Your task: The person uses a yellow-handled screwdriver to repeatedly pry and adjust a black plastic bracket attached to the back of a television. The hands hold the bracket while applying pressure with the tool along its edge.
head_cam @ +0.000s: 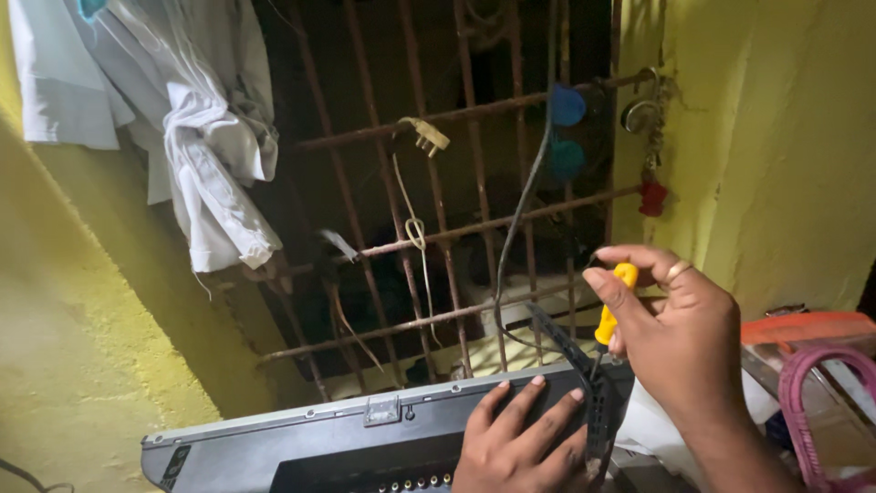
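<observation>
1. Screwdriver [613, 306] with a yellow handle sits pinched in the right hand [680, 351], fingers [607, 288] clamped round the handle near its top; its long axis runs nearly upright, shaft pointing down toward the right corner of the grey case [301, 438].
2. Left hand [520, 443] lies flat on the case top, fingers spread apart and holding nothing, just beside a black strip [584, 388] that slants down across that corner.
3. Right hand is the nearer one to the tip's landing spot; the tip itself is hidden behind the strip, so contact cannot be told.
4. Behind, a rusty window grille [438, 228] carries a white cloth [196, 137] at upper left, a pale plug [424, 135] on a cord, a blue round cap [568, 106] and a small red tag [651, 197] on the yellow wall [785, 137].
5. Pink loop [803, 393] and an orange flat thing [808, 327] lie at far right.
</observation>
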